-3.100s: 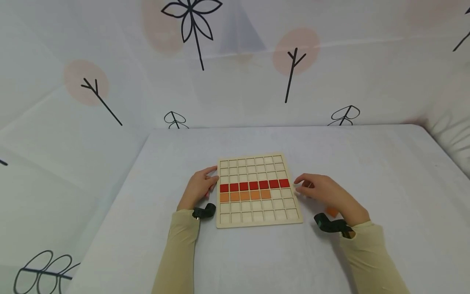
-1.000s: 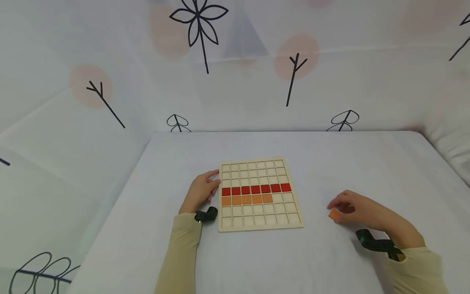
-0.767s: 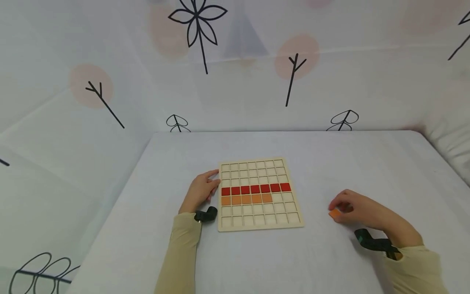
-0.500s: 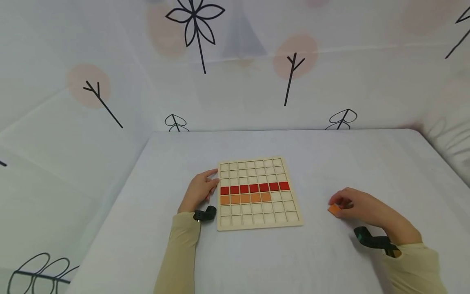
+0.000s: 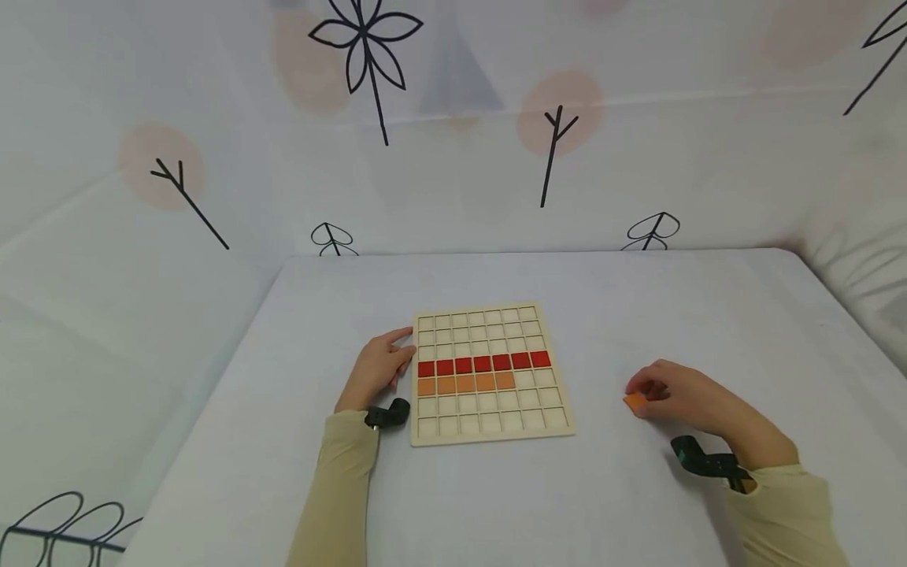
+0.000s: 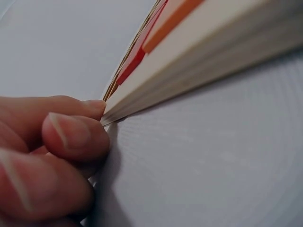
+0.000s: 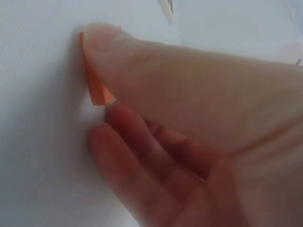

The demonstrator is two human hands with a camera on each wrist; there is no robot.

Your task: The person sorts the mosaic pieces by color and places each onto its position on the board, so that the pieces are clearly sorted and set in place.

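Note:
A pale wooden grid board (image 5: pixel 492 439) lies flat on the white table. One full row of red square tiles (image 5: pixel 483 364) crosses it, with a shorter row of orange tiles (image 5: pixel 465 383) just below. My left hand (image 5: pixel 375 366) touches the board's left edge with its fingertips; in the left wrist view the index fingertip (image 6: pixel 94 106) meets the board's edge. Well to the right of the board, my right hand (image 5: pixel 690 402) pinches a loose orange tile (image 5: pixel 635 402) between thumb and fingers. In the right wrist view the thumb (image 7: pixel 102 40) partly covers this tile (image 7: pixel 97 90).
White cloth covers the table (image 5: pixel 602 504). A patterned fabric backdrop (image 5: pixel 453 173) rises behind the far edge and along the left side. Dark wrist cameras (image 5: pixel 388 413) sit on both wrists. Board squares above the red row and below the orange row hold no tiles.
From beside the board's right edge, my right hand has moved right and nearer, and has taken hold of the orange tile lying there. My left hand has stayed at the board.

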